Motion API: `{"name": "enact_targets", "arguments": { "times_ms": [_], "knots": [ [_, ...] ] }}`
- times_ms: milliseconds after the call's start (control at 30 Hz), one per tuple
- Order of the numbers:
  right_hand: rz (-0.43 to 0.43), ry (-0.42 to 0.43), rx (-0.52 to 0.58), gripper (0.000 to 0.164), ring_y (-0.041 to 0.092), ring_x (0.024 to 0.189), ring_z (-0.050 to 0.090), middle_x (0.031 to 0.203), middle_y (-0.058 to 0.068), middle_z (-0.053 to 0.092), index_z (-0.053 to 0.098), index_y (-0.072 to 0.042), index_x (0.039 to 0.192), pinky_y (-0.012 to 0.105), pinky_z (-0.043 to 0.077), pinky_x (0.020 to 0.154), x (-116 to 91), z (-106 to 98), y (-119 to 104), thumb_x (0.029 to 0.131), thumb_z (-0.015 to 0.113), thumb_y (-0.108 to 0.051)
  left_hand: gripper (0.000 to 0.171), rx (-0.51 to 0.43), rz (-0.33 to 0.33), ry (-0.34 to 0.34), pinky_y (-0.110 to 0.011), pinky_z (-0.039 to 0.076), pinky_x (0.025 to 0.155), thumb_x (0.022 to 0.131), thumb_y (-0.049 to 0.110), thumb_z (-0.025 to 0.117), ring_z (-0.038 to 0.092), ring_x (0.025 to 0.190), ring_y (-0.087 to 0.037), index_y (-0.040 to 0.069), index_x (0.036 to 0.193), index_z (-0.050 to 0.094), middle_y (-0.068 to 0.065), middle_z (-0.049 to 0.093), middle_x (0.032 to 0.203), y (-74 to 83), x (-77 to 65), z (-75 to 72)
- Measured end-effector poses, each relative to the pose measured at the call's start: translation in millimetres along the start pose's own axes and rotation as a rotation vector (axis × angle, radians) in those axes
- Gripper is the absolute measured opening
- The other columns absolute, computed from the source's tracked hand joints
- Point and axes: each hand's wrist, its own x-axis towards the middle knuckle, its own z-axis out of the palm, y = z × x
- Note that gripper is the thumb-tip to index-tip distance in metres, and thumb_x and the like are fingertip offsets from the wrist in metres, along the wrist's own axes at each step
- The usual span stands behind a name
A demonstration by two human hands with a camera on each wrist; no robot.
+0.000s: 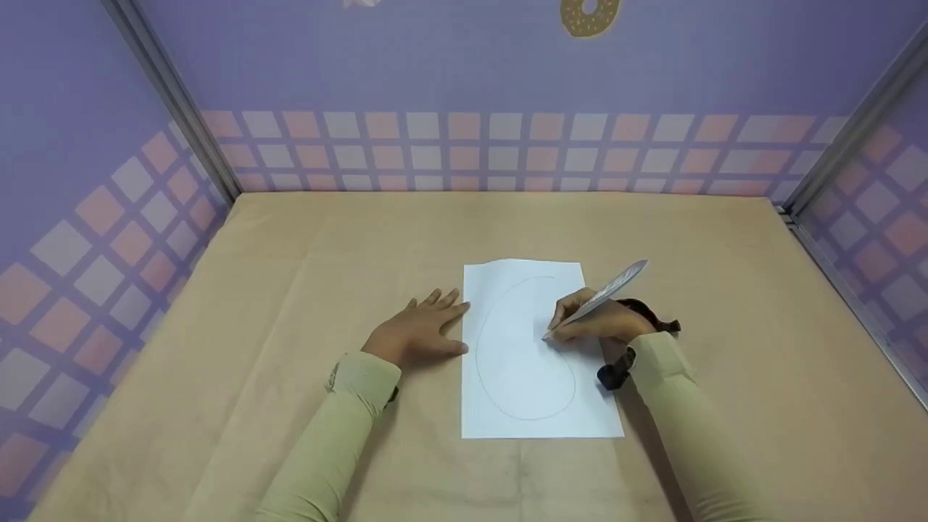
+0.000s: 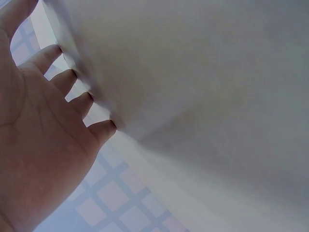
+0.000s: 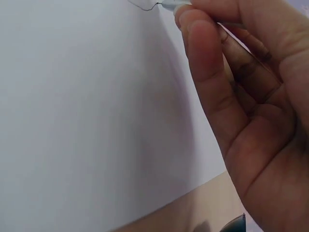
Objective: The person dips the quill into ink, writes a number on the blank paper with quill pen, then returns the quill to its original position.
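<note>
A white sheet of paper (image 1: 507, 391) lies on the table, bearing a thin, large curved outline with a gap at its upper right. My right hand (image 1: 605, 320) pinches a pale, pointed-ended pen (image 1: 616, 281), whose tip meets the paper where the line ends. In the right wrist view, the thumb and fingers of that right hand (image 3: 260, 96) close round the pen (image 3: 169, 4) beside a short wavy stretch of line. My left hand (image 1: 417, 330) rests flat with spread fingers, thumb and fingertip touching the sheet's left edge. The left wrist view shows this left hand's palm (image 2: 43, 125).
A beige cloth (image 1: 290, 239) covers the table. Purple walls with pink and white checks (image 1: 464, 148) enclose its back and sides, with metal posts (image 1: 174, 87) at the corners. A dark strap (image 1: 616, 371) hangs about the right wrist, by the paper's right edge.
</note>
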Motion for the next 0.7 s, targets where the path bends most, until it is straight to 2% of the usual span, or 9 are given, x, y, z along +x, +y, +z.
{"name": "enact_targets", "arguments": {
  "times_ms": [200,400,700],
  "knots": [
    [-0.034,0.014,-0.023,0.013,0.004,0.065,0.052,0.077,-0.006,0.069,0.07,0.003,0.086,0.016,0.042,0.059,0.8,2.4,-0.8,0.081,0.075,-0.008,0.078,-0.017,0.005,0.0,-0.052,0.001,0.121,0.09,0.054,0.055,-0.001,0.151,-0.024,0.027,0.155,0.021,0.002,0.006,0.163,0.1,-0.3,0.5],
    [-0.047,0.017,-0.013,0.018,0.003,0.063,0.051,0.075,-0.007,0.07,0.069,0.008,0.089,0.016,0.042,0.058,2.1,3.5,0.3,0.081,0.076,-0.008,0.077,-0.042,0.005,0.013,-0.053,0.001,0.121,0.09,0.05,0.057,-0.001,0.151,-0.025,0.025,0.154,0.023,0.001,0.007,0.163,1.6,-1.3,0.6],
    [-0.071,0.028,-0.018,0.017,0.005,0.068,0.055,0.081,-0.001,0.071,0.069,0.006,0.089,0.018,0.043,0.063,1.8,5.2,-0.7,0.082,0.075,-0.008,0.077,-0.046,-0.015,0.022,-0.051,0.001,0.121,0.089,0.052,0.058,-0.001,0.151,-0.022,0.028,0.154,0.023,0.004,0.007,0.163,1.2,0.2,2.6]
  ]
}}
